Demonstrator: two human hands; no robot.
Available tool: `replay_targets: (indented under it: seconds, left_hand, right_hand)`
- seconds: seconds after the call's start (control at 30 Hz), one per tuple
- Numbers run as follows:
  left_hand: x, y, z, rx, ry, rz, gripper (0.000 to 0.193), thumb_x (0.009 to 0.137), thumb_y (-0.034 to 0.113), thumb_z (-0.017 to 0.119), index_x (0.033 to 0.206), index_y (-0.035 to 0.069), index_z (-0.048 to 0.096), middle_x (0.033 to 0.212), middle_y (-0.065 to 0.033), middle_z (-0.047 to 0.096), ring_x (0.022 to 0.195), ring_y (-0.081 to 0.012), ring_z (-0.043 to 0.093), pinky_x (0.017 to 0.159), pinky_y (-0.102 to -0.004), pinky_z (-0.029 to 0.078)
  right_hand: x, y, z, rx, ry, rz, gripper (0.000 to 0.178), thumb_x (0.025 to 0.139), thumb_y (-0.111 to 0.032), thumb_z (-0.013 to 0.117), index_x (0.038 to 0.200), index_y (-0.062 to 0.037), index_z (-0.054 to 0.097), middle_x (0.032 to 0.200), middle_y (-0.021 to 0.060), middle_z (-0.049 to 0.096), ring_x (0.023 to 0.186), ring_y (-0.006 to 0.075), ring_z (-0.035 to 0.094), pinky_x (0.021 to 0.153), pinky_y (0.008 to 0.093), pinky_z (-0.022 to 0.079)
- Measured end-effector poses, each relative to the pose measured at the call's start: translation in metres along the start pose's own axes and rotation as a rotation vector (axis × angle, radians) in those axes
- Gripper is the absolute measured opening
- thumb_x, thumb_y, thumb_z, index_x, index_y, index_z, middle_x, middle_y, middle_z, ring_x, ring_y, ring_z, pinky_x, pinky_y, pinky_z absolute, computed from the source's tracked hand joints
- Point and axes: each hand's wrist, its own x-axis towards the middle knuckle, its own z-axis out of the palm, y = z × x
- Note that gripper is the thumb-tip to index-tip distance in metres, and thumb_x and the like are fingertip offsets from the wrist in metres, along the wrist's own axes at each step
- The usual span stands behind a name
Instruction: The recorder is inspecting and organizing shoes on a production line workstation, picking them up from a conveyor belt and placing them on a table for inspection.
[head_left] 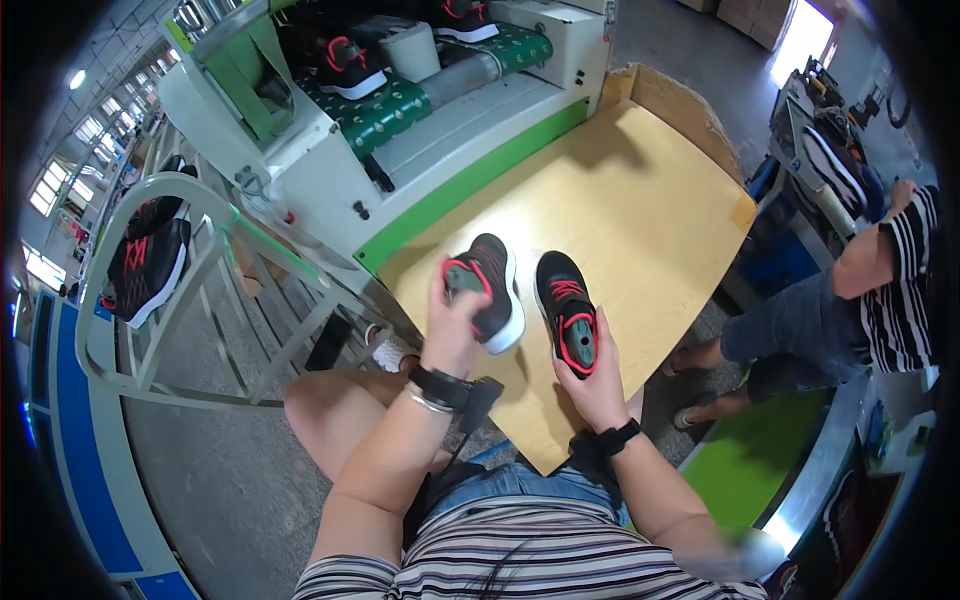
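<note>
Over the wooden board in front of me I have a pair of black sneakers with red trim and white soles. My left hand (pixel 455 325) is closed round the heel and collar of the left sneaker (pixel 492 262), which is tilted with its white sole edge to the right. My right hand (pixel 595 375) grips the heel of the right sneaker (pixel 562 287), its toe pointing away from me and its red laces upward. A green shoe last (pixel 583 340) shows in the opening of the right sneaker, and green shows in the left one too, partly behind my fingers.
Beyond the board (pixel 640 200) stands a white and green machine with a green conveyor belt (pixel 385 120) carrying more sneakers (pixel 345 65). At left is a metal rack (pixel 215 300) holding black sneakers (pixel 150 265). A co-worker in a striped shirt (pixel 890 290) is at right.
</note>
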Motion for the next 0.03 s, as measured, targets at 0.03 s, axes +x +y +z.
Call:
replay_targets:
  seconds: [0.03]
  left_hand:
    - [0.0111, 0.0186, -0.0074, -0.178, 0.007, -0.036, 0.084, 0.079, 0.001, 0.064, 0.155, 0.005, 0.027, 0.133, -0.0113, 0.055, 0.114, -0.0239, 0.059, 0.100, -0.0346, 0.050]
  right_hand:
    - [0.0049, -0.0024, 0.0042, 0.011, -0.003, -0.014, 0.097, 0.077, -0.014, 0.079, 0.155, 0.0015, 0.024, 0.144, 0.0264, 0.047, 0.132, 0.0422, 0.046, 0.111, 0.0468, 0.039]
